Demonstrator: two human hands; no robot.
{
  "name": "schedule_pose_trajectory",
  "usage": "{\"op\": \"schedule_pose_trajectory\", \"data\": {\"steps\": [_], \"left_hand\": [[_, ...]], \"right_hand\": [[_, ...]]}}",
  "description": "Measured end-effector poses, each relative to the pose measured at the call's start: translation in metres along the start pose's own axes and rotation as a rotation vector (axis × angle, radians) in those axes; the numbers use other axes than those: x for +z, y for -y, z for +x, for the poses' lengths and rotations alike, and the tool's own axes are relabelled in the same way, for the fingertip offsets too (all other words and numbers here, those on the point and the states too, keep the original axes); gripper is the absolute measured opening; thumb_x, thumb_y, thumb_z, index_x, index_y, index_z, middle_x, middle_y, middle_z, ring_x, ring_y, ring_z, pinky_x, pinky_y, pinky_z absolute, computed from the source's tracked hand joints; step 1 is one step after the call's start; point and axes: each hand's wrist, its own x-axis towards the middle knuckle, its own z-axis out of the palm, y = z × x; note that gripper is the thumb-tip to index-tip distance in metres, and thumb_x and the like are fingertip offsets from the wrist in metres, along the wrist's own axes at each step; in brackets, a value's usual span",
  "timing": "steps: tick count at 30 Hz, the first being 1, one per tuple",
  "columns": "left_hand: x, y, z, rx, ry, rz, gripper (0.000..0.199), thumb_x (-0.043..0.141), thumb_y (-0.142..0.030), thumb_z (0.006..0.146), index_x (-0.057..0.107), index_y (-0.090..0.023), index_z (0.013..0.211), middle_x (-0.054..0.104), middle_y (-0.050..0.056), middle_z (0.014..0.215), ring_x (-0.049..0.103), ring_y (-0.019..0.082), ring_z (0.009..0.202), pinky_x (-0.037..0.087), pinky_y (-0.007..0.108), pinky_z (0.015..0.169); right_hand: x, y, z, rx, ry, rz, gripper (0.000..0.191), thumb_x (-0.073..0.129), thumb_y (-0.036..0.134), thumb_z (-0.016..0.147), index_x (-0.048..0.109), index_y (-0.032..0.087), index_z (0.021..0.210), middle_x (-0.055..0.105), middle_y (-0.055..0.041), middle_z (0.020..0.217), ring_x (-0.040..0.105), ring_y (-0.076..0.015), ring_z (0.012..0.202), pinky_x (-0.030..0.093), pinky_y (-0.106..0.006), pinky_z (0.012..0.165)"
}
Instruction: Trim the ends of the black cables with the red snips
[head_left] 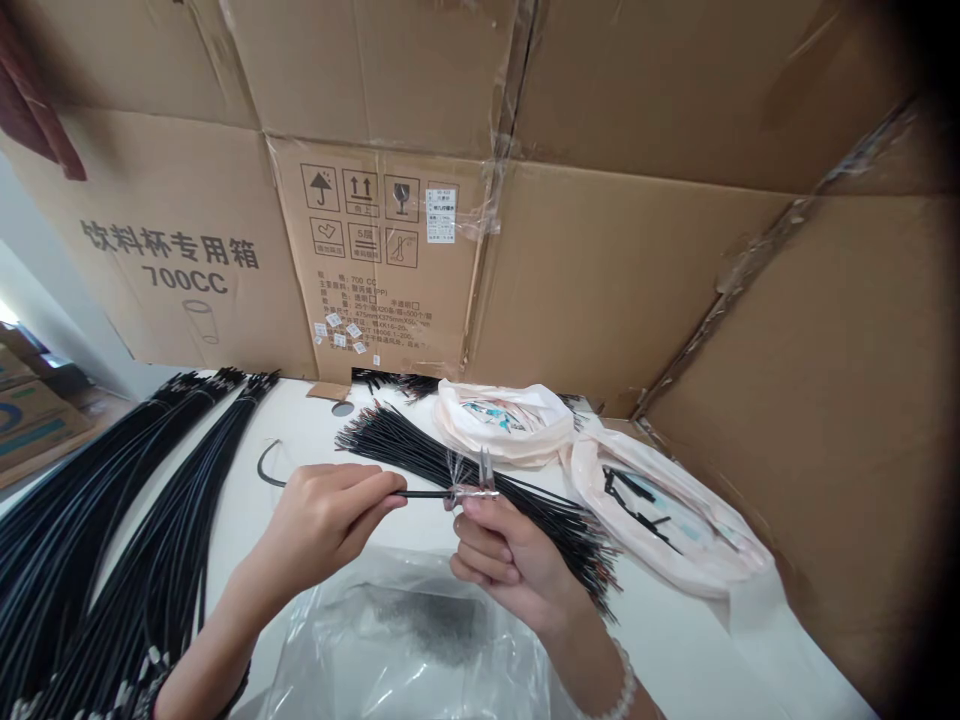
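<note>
My left hand is closed round a black cable, whose far end curves out to the left behind the hand. The cable's other end reaches my right hand, which pinches a small shiny piece between thumb and forefinger. Metal scissor-like blades stick up there; how they are held is hard to make out. Thin clear strands show beside the blades. Behind the hands, a bundle of black cables with coppery ends lies slanting across the white table.
Long black cable bundles fill the left side. A clear plastic bag lies nearest me. Two white bags, one with small blue and white pieces, one with black pieces, stand right. Cardboard walls enclose the back and right.
</note>
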Motion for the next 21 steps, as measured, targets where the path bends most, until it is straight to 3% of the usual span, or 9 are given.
{"op": "schedule_pose_trajectory", "data": {"steps": [9, 17, 21], "left_hand": [[-0.001, -0.007, 0.002, 0.054, -0.068, 0.189, 0.011, 0.053, -0.024, 0.091, 0.061, -0.018, 0.087, 0.062, -0.005, 0.067, 0.052, 0.003, 0.058, 0.033, 0.020, 0.059], [-0.003, -0.008, 0.000, 0.062, -0.073, 0.118, 0.011, 0.051, -0.025, 0.092, 0.060, -0.018, 0.090, 0.060, -0.005, 0.066, 0.047, 0.005, 0.058, 0.031, 0.020, 0.059], [-0.006, -0.010, 0.000, 0.074, -0.066, 0.078, 0.010, 0.050, -0.023, 0.092, 0.059, -0.019, 0.091, 0.056, -0.006, 0.063, 0.044, 0.005, 0.056, 0.029, 0.021, 0.058]], "right_hand": [[-0.001, -0.001, 0.004, -0.026, -0.043, 0.038, 0.043, 0.078, 0.037, 0.072, 0.041, 0.015, 0.073, 0.022, 0.0148, 0.036, 0.014, 0.0016, 0.031, 0.015, -0.016, 0.044], [-0.006, -0.002, 0.007, 0.029, 0.076, 0.033, 0.049, 0.080, 0.037, 0.069, 0.036, 0.015, 0.072, 0.025, 0.0153, 0.037, 0.014, 0.0019, 0.030, 0.016, -0.016, 0.044], [-0.009, -0.004, 0.008, 0.043, 0.120, 0.015, 0.044, 0.082, 0.038, 0.067, 0.047, 0.014, 0.078, 0.026, 0.0152, 0.036, 0.013, 0.0022, 0.030, 0.014, -0.016, 0.044]]}}
